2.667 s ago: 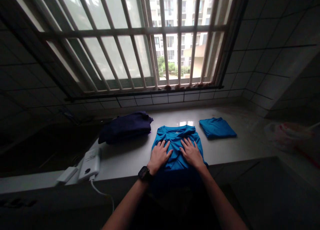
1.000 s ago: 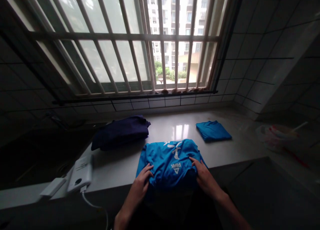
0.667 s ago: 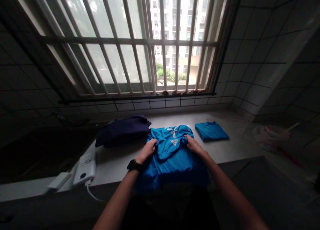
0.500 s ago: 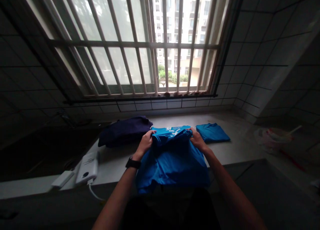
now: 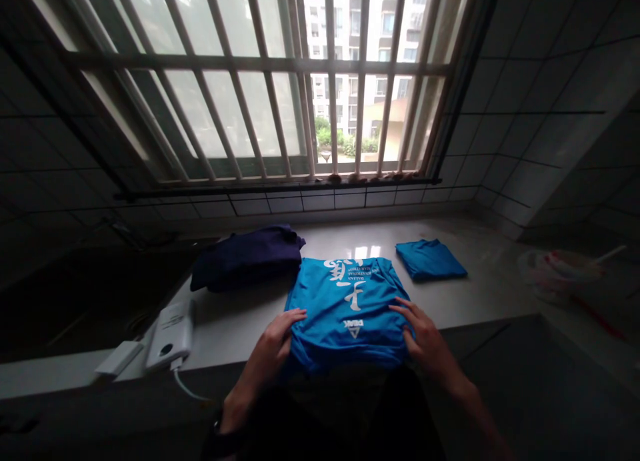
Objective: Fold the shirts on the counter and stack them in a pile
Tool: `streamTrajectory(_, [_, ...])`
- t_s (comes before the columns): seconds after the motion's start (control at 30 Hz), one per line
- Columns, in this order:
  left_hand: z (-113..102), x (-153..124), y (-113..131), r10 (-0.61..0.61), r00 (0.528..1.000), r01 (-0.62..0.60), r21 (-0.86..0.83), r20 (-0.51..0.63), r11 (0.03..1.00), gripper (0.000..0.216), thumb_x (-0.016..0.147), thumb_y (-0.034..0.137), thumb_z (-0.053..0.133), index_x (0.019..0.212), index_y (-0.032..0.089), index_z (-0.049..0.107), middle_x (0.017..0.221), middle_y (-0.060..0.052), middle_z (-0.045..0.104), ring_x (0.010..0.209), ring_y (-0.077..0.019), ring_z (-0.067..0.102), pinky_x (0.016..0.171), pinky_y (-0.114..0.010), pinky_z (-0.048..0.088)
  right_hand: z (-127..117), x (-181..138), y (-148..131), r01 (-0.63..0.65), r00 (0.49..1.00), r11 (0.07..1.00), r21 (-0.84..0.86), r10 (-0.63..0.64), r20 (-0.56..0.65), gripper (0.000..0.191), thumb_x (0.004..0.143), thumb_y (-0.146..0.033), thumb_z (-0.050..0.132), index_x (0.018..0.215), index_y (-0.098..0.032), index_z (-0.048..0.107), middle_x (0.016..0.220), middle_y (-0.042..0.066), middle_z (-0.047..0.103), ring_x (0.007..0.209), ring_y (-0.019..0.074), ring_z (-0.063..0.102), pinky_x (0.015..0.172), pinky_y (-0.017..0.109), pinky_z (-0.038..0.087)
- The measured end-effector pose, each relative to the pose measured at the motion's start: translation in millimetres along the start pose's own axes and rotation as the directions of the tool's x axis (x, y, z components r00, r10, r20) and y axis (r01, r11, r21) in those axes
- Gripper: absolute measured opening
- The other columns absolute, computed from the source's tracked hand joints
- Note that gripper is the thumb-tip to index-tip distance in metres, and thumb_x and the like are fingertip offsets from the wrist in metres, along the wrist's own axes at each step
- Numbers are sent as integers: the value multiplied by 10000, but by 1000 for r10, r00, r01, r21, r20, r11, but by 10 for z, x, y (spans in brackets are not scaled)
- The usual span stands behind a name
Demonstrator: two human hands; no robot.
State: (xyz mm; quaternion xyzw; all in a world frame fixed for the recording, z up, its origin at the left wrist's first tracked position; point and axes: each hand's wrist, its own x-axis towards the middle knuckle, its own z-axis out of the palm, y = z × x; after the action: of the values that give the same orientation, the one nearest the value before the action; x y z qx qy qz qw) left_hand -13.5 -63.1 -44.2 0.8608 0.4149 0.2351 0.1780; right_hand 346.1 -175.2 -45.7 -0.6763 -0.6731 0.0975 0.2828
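A blue T-shirt (image 5: 325,294) with white printed lettering lies spread over the counter, its near end hanging past the front edge. My left hand (image 5: 274,341) rests at the shirt's left side, fingertips on the cloth. On the opposite side, my right hand (image 5: 425,337) touches the shirt with its fingers spread. Neither hand grips the fabric. A folded blue garment (image 5: 431,259) sits to the right, apart from the shirt. Dark purple folded clothing (image 5: 247,257) lies to the left, close to the shirt's far corner.
A white power bank (image 5: 171,334) with a cable and a small white box (image 5: 119,359) lie near the counter's (image 5: 235,324) left front edge. At far left is a dark sink (image 5: 75,301). A plastic bowl (image 5: 555,274) stands at right, below the barred window's (image 5: 300,67) side wall.
The shirt's held-up edge has been laid down, so its print now shows. Both hands have let go of that edge and moved back toward me along the shirt's sides.
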Motion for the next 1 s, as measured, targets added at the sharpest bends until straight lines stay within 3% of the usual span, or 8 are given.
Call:
streamTrajectory(0.13, [255, 127, -9, 13, 1000, -20, 273, 26, 962, 456, 975, 375, 507, 1412, 281, 599, 1520, -88, 554, 1430, -317, 482, 1145, -557, 439, 302, 0, -267, -216, 967, 931, -293, 246, 70, 534, 992, -335, 495, 1512, -215, 512, 1626, 169, 375, 1491, 382, 356, 1162, 553, 371])
streamTrajectory(0.3, [555, 112, -192, 36, 999, -18, 428, -35, 903, 482, 1025, 431, 431, 1483, 313, 522, 1570, -70, 497, 1468, -307, 429, 1161, -543, 420, 503, 94, -194, -186, 967, 876, -444, 244, 75, 537, 1027, -287, 421, 1559, -209, 442, 1656, 184, 294, 1516, 394, 296, 1177, 554, 329])
streamTrajectory(0.53, [511, 567, 49, -42, 999, 42, 477, -10, 878, 473, 1029, 367, 437, 1462, 216, 553, 1547, -140, 512, 1453, -319, 443, 1139, -508, 441, 93, 1108, -110, -86, 946, 890, -448, 214, 244, 507, 1050, -248, 334, 1535, -191, 474, 1638, 150, 362, 1525, 331, 295, 1201, 497, 305])
streamTrajectory(0.6, [511, 561, 228, -82, 997, 77, 486, -9, 870, 488, 1032, 391, 427, 1468, 205, 546, 1549, -151, 506, 1443, -319, 452, 1123, -487, 453, 1, 1204, -218, -102, 957, 872, -479, 218, 193, 530, 1030, -206, 364, 1553, -176, 440, 1655, 166, 317, 1529, 329, 282, 1209, 498, 284])
streamTrajectory(0.7, [540, 351, 493, -164, 986, 147, 497, -11, 855, 534, 1029, 460, 418, 1483, 203, 529, 1566, -159, 480, 1417, -333, 473, 1071, -467, 485, 77, 967, -432, -188, 966, 857, -480, 250, 70, 567, 1037, -285, 387, 1593, -176, 358, 1631, 235, 330, 1483, 354, 368, 1139, 500, 374])
streamTrajectory(0.8, [496, 117, 640, -177, 984, 155, 467, 4, 871, 512, 1026, 504, 408, 1437, 253, 580, 1498, -132, 560, 1312, -317, 558, 994, -456, 520, 319, 565, -555, -186, 940, 875, -447, 290, 178, 578, 1036, -460, 411, 1569, -238, 413, 1585, 246, 405, 1436, 414, 423, 1072, 553, 419])
streamTrajectory(0.9, [333, 90, 587, -120, 993, 104, 398, 16, 911, 444, 1043, 459, 370, 1285, 272, 691, 1290, -102, 696, 1137, -266, 647, 942, -424, 534, 471, 402, -522, -114, 936, 896, -430, 242, 255, 573, 1016, -456, 475, 1553, -260, 437, 1618, 220, 363, 1491, 439, 317, 1123, 608, 337])
streamTrajectory(1.0, [228, 228, 424, -50, 998, 65, 406, -47, 911, 439, 1014, 451, 439, 1332, 249, 665, 1385, -126, 647, 1286, -303, 574, 1060, -472, 473, 388, 565, -365, -58, 935, 924, -377, 183, 303, 543, 1008, -361, 499, 1537, -246, 455, 1614, 213, 368, 1500, 431, 300, 1135, 617, 325])
